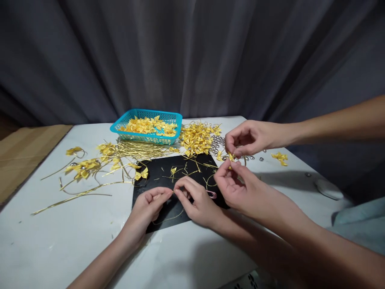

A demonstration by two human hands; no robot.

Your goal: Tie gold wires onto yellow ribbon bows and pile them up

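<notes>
My left hand (pixel 149 208) and my right hand (pixel 197 200) meet fingertip to fingertip over a black mat (pixel 162 170). Both are closed in a pinch on a thin gold cord (pixel 173 192), and a loop of it seems to hang below them. What the fingertips cover is too small to make out. Just beyond my hands, a yellow ribbon bow (pixel 141 174) lies at the mat's left edge, with gold cord scraps about the mat. A pink-handled tool (pixel 212 194) shows partly behind my right wrist.
From the right, another person's hands (pixel 251 138) pinch a yellow bow (pixel 231 156). A blue basket (pixel 146 138) of yellow bows stands at the back. Gold cords (pixel 141 149), a bow pile (pixel 197 138) and silver beads (pixel 217 144) lie nearby. A white mouse-like object (pixel 329 189) is far right.
</notes>
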